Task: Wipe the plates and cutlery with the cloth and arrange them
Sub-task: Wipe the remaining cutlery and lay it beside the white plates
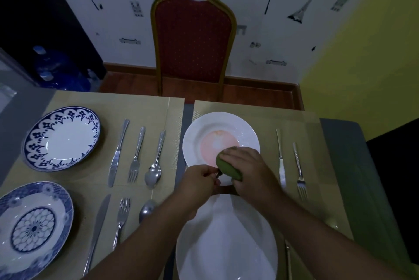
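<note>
Your right hand (pixel 248 162) grasps the soft cloth (pixel 227 167); I cannot tell your left hand's (pixel 201 180) grip. Steady the slippery, fragile plate (pixel 217 124) at six o'clock.

Green cloth (pixel 229 167), pink-centred white plate (pixel 221 130)

I see the room dim and bluish, lit weakly from overhead. A soft sheen lies on the white plate (pixel 226 245) nearest me. The wide lens bends the edges, and the blue bottles (pixel 52 68) blur into darkness.

Behind near plate (pixel 226 245), far plate (pixel 215 125) (cloth (pixel 229 169) on it); knife (pixel 280 159), fork (pixel 299 170) right of it; chair (pixel 195 39) beyond table (pixel 351 166).
</note>
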The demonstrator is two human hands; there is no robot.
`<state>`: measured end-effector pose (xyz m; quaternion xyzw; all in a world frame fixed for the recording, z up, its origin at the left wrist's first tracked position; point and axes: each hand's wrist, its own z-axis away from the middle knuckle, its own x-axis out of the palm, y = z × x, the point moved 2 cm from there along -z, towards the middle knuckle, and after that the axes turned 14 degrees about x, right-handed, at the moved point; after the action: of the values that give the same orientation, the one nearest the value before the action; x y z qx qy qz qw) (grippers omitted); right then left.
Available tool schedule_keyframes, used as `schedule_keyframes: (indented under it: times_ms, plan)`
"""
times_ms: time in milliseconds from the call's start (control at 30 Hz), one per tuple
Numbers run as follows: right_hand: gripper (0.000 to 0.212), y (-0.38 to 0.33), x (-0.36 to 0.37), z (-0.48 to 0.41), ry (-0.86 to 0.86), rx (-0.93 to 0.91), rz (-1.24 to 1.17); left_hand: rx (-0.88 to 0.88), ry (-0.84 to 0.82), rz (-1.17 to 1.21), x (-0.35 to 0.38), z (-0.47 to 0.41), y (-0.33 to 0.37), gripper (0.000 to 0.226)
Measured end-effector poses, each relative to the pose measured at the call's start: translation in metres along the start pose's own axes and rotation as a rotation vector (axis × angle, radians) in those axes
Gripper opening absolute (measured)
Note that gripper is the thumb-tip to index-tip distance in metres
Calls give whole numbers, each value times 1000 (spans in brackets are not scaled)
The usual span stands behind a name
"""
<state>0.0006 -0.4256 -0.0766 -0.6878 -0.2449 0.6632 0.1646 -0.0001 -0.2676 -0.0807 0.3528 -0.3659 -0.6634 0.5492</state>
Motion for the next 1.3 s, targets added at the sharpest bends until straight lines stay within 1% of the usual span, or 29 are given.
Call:
schedule_keyframes:
  times_ms: [67,133,200,267,333,400,467,567,600,667,767,900,967,1033,1133,1200,1233,1300]
  plan:
    - [55,10,1,-10,-29,-12,62,18,2,39,-3,6,-3,24]
    - [52,21,-1,-24,-17,39,113,7,13,52,-5,10,-8,26]
    - [53,18,-1,-29,-12,78,115,-21,31,61,-4,12,-10,26]
    - [44,7,3,-21,-23,-8,123,-45,50,143,-3,12,-9,25]
    - [41,1,7,-11,-54,-129,136,-30,27,185,-5,12,-7,25]
    - [39,8,6,-17,-57,-146,159,-14,6,150,-9,17,-8,26]
    - [46,21,4,-30,-27,-52,166,-48,1,151,-12,22,-14,24]
    - [55,34,1,-43,23,166,82,-106,-25,194,-11,26,-12,20]
    - [54,37,0,-44,44,207,43,-98,-23,171,-11,24,-9,19]
    - [51,34,-4,-43,102,227,-35,-66,-8,110,-11,18,-3,19]
    - [53,17,-9,-32,152,171,-92,-27,42,23,-11,8,5,24]
    - [53,-10,-9,-17,141,56,-82,122,140,-124,-9,2,11,27]
    - [54,-17,-9,-12,139,23,-69,141,181,-51,-8,3,12,26]
    - [53,-20,-7,-9,134,2,-51,87,181,78,-6,6,14,22]
    - [51,-23,-3,-6,86,-99,17,20,126,244,-4,9,10,22]
    - [48,-22,-1,-5,39,-169,61,5,89,277,-4,10,7,23]
    - [47,-19,-1,-6,19,-164,75,-5,84,272,-5,12,5,23]
    - [50,-14,-4,-16,-10,-79,74,-19,98,250,-9,14,-1,24]
